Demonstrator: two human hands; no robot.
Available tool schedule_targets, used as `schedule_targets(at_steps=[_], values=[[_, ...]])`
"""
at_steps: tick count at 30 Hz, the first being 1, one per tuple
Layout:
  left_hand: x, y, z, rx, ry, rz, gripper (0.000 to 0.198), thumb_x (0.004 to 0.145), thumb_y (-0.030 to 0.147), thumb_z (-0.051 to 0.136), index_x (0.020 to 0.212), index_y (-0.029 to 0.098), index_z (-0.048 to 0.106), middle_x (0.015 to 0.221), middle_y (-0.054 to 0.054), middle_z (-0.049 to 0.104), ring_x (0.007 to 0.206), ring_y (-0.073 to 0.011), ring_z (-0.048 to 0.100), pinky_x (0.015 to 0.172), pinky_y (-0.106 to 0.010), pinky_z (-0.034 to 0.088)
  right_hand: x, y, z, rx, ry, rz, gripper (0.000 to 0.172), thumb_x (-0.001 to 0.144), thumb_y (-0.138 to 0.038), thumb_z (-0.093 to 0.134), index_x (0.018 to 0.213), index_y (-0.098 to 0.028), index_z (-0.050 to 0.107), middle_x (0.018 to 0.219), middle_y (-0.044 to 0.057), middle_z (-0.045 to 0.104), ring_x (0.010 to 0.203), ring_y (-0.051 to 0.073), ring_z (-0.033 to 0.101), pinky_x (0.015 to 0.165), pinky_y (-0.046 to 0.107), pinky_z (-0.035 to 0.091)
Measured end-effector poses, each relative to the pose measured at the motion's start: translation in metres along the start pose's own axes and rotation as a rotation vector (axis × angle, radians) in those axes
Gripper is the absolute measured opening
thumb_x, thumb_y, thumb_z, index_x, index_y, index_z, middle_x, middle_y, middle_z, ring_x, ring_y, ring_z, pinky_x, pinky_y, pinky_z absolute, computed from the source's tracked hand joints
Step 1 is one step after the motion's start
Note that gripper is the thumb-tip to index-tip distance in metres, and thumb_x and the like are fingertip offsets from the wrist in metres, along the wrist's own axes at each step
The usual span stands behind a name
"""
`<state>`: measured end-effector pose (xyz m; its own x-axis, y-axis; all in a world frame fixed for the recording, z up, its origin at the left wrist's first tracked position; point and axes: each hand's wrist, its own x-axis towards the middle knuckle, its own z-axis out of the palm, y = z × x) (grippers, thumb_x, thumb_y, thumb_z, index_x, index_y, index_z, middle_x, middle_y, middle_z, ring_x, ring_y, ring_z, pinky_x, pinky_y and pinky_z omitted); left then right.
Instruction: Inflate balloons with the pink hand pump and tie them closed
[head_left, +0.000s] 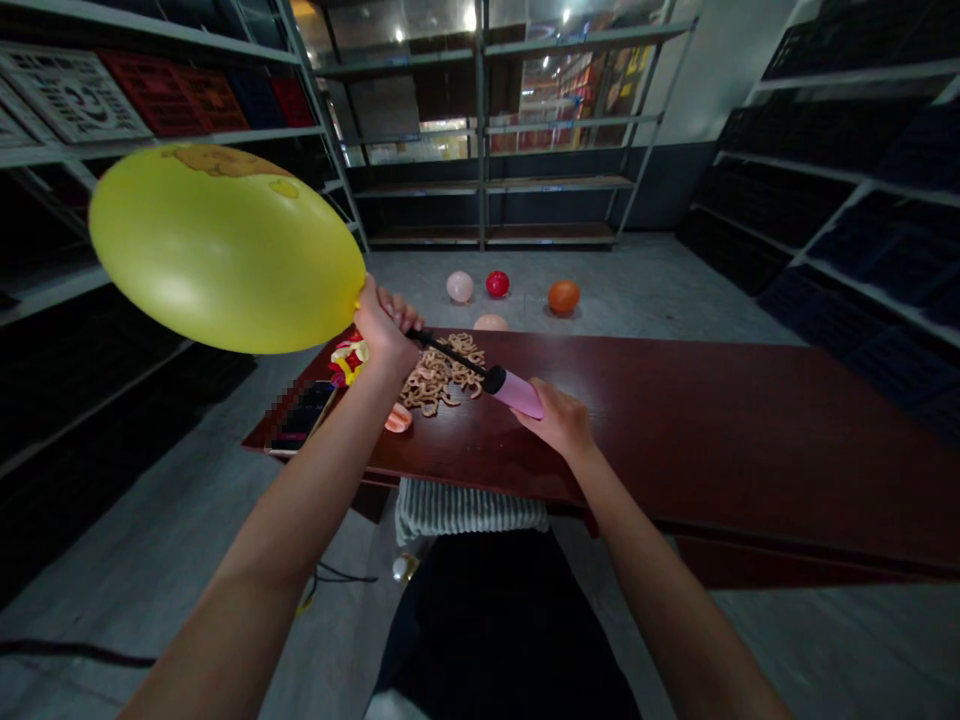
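Observation:
A large inflated yellow balloon [232,255] with a brown printed figure fills the upper left. My left hand [386,322] is closed around its neck, at the tip of a hand pump. The pump's black rod runs down to the right into a pink barrel [517,393]. My right hand [559,418] is closed on that barrel, above the dark red table [675,420]. Beneath the rod lies a pile of tan curled pieces [431,382]. Deflated coloured balloons [349,358] lie partly behind my left wrist, and a pinkish-orange object [398,418] is beside my left forearm.
A dark flat device [304,412] lies at the table's left end. Beyond the table, white [460,287], red [497,284] and orange [563,297] balloons rest on the floor. Metal shelves [555,185] stand behind and on both sides. A cable [75,652] crosses the floor at left.

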<state>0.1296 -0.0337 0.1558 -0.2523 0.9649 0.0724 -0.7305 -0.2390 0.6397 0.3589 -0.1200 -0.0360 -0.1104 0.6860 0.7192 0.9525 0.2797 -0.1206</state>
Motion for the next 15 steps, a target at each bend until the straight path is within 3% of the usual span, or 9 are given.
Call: schedule_targets(at_steps=[3, 6, 10, 15], values=[[0.003, 0.005, 0.002, -0.004, -0.027, 0.007, 0.057, 0.1, 0.042, 0.051, 0.054, 0.021, 0.024, 0.041, 0.007, 0.02, 0.032, -0.008, 0.019, 0.036, -0.025, 0.022, -0.002, 0.002, 0.001, 0.014, -0.014, 0.004, 0.041, 0.088, -0.045, 0.067, 0.117, -0.017, 0.063, 0.092, 0.008, 0.076, 0.077, 0.022, 0.072, 0.069, 0.031, 0.052], [0.005, -0.005, 0.002, -0.025, -0.022, 0.012, 0.058, 0.098, 0.045, 0.054, 0.054, 0.021, 0.025, 0.041, 0.007, 0.019, 0.033, -0.008, 0.018, 0.037, -0.025, 0.021, -0.005, 0.006, 0.002, 0.003, -0.017, 0.022, 0.039, 0.087, -0.043, 0.067, 0.116, -0.017, 0.063, 0.094, 0.008, 0.076, 0.076, 0.022, 0.072, 0.069, 0.032, 0.052], [0.004, -0.034, 0.005, -0.044, 0.006, -0.018, 0.056, 0.1, 0.041, 0.051, 0.055, 0.021, 0.025, 0.04, 0.006, 0.02, 0.033, -0.0077, 0.019, 0.037, -0.025, 0.021, -0.004, 0.01, 0.001, -0.023, -0.012, 0.069, 0.039, 0.085, -0.042, 0.068, 0.115, -0.018, 0.064, 0.091, 0.008, 0.076, 0.073, 0.024, 0.072, 0.066, 0.033, 0.052], [-0.008, -0.086, 0.013, -0.009, -0.023, -0.122, 0.056, 0.098, 0.046, 0.054, 0.055, 0.021, 0.027, 0.038, 0.007, 0.023, 0.03, -0.0075, 0.022, 0.035, -0.024, 0.023, -0.002, 0.011, 0.002, -0.031, 0.019, 0.108, 0.039, 0.086, -0.043, 0.065, 0.115, -0.017, 0.064, 0.089, 0.008, 0.076, 0.071, 0.024, 0.072, 0.063, 0.032, 0.05]])
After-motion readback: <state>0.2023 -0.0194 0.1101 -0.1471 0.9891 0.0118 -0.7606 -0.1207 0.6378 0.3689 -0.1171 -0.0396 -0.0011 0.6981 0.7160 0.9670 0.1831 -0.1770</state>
